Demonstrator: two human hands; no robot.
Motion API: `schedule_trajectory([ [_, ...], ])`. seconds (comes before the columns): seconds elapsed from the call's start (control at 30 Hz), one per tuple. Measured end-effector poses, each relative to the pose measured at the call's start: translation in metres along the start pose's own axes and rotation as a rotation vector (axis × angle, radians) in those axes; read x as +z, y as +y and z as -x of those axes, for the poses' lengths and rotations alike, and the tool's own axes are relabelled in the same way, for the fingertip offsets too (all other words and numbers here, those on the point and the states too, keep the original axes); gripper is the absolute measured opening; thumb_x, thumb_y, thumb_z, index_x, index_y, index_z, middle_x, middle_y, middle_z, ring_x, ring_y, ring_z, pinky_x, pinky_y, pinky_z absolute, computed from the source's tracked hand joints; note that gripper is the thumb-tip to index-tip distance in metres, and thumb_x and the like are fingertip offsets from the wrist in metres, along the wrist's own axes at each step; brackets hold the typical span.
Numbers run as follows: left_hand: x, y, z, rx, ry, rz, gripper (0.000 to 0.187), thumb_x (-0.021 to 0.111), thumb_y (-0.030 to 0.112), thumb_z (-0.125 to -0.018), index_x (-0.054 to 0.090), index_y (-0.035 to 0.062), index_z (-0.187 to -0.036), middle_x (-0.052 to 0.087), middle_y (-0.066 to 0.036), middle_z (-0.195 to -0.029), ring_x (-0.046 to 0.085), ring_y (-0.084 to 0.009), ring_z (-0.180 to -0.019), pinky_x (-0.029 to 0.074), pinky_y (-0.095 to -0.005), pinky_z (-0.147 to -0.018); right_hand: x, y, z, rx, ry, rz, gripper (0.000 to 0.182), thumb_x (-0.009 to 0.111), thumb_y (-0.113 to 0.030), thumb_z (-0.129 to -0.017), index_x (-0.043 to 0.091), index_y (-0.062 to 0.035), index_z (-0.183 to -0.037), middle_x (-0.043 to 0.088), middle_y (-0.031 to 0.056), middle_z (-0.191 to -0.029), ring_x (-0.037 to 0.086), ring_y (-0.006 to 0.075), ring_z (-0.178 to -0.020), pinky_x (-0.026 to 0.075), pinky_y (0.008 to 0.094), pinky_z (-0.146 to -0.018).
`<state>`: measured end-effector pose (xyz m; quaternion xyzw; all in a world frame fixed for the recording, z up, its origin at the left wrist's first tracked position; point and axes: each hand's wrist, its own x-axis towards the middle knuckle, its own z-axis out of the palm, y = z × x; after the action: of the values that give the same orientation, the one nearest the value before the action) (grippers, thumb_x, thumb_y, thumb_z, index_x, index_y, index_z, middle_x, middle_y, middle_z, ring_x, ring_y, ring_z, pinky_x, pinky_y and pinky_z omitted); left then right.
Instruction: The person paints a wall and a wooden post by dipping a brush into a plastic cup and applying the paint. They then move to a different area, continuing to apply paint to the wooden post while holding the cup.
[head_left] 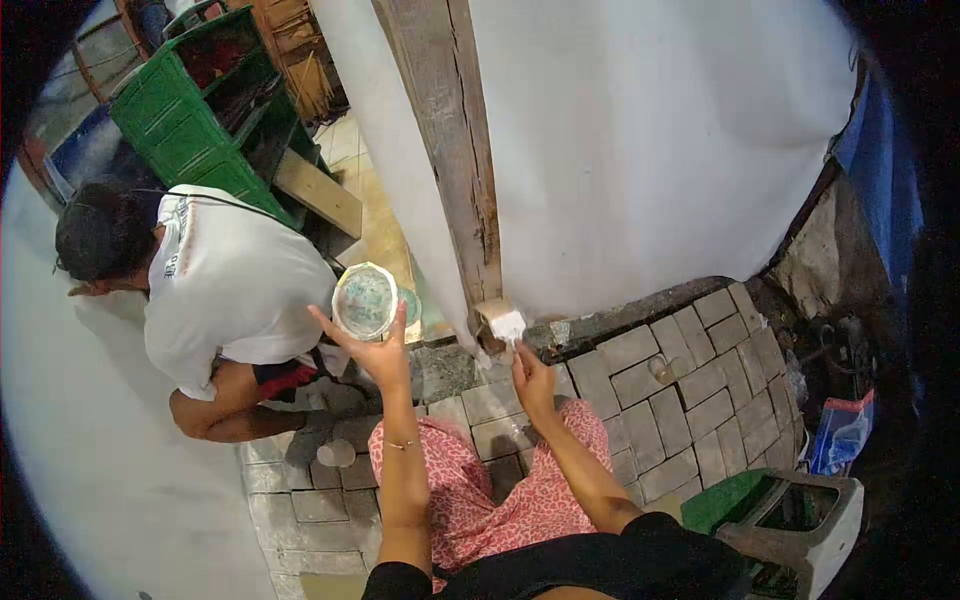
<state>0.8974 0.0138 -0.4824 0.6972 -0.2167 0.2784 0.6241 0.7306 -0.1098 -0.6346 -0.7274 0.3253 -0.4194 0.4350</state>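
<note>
My left hand (378, 352) is wrapped round a round, pale-rimmed container (364, 302) with greenish-white stains inside, held up left of the post. In my right hand (533, 378) is the handle of a wide brush (506, 324) with a white head. The brush head is at the foot of a brown wooden post (455, 150), where its lower end looks paler. White sheeting (640, 130) hangs on both sides of the post. Whether the bristles touch the wood is hard to tell.
A person in a white shirt (235, 275) crouches close on the left, facing away. Behind them stands a green crate shelf (190, 120). Grey paving bricks (630, 347) cover the ground. A plastic cup (336, 453) lies near my left forearm, and a green and white stool (790, 520) is at lower right.
</note>
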Motion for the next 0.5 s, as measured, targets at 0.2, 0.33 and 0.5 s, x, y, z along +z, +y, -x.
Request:
schedule_trajectory([
  [0.2, 0.016, -0.004, -0.005, -0.015, -0.034, 0.095, 0.116, 0.084, 0.010, -0.067, 0.002, 0.0053, -0.149, 0.018, -0.019, -0.150, 0.029, -0.0320, -0.135, 0.027, -0.0448, -0.111, -0.030, -0.022, -0.032, 0.130, -0.012, 0.055, 0.032, 0.058, -0.016, -0.087, 0.064, -0.0045, -0.116, 0.059, 0.0186, -0.063, 0.051, 0.0160, -0.051, 0.044, 0.0323, -0.053],
  [0.33, 0.034, -0.003, -0.010, -0.072, -0.046, 0.134, 0.116, 0.084, 0.010, -0.067, 0.002, 0.0038, -0.149, 0.018, -0.020, -0.151, 0.028, -0.0314, -0.136, 0.027, -0.0436, -0.111, -0.067, -0.116, -0.090, -0.077, -0.053, 0.070, 0.029, 0.059, -0.013, -0.087, 0.066, -0.0028, -0.113, 0.058, 0.0069, -0.063, 0.047, 0.0089, -0.054, 0.041, 0.0268, -0.050],
  [0.5, 0.050, -0.003, -0.016, 0.026, -0.072, 0.016, 0.116, 0.084, 0.010, -0.067, 0.002, 0.0043, -0.149, 0.015, -0.019, -0.151, 0.026, -0.0307, -0.137, 0.026, -0.0428, -0.111, -0.103, -0.177, -0.132, -0.099, -0.129, -0.060, 0.026, 0.062, -0.012, -0.086, 0.068, -0.0044, -0.110, 0.058, 0.0072, -0.062, 0.048, 0.0067, -0.056, 0.041, 0.0237, -0.052],
])
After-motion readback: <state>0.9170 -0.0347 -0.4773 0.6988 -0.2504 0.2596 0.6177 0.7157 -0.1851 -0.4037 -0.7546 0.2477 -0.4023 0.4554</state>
